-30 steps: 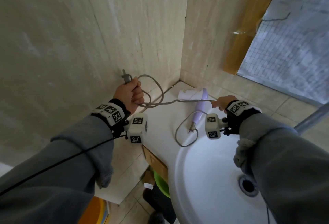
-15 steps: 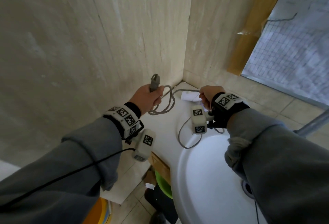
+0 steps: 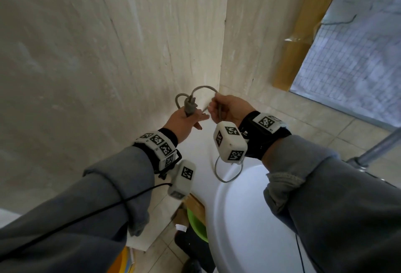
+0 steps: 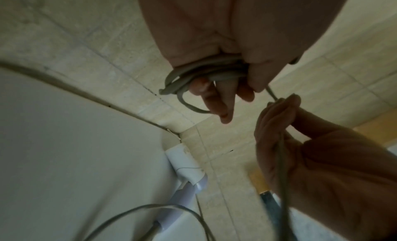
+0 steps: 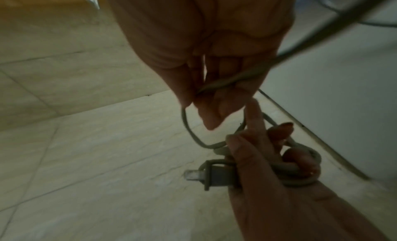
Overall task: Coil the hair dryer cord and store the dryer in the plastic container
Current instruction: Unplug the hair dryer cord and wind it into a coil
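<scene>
Head view: both hands are raised in the tiled corner over the white counter (image 3: 201, 149). The left hand (image 3: 184, 120) is curled round the grey plug (image 3: 189, 106) and the turns of cord (image 3: 204, 88) already gathered. The right hand (image 3: 227, 110), at 3 o'clock from the left and almost touching it, pinches the same cord, which arcs over between them. A slack loop hangs below the right wrist toward the sink (image 3: 249, 218) rim.

Left wrist view: the left hand's fingers (image 4: 217, 98) close on several stacked turns of cord. The right hand sits at 4 o'clock with the cord running through its closed fingers and down. The hair dryer (image 4: 184, 190), white and lilac, lies on the counter in the corner at 6 o'clock, its long axis pointing into the corner, its cord curving away from it.

Right wrist view: the right thumb and fingers (image 5: 212, 109) pinch one strand; the left hand and plug lie at 5 o'clock, a short loop joining them.

Judging from this, the next turn goes leftward onto the left hand's bundle. The right hand is the nearer to the dryer. No plastic container is in sight.
</scene>
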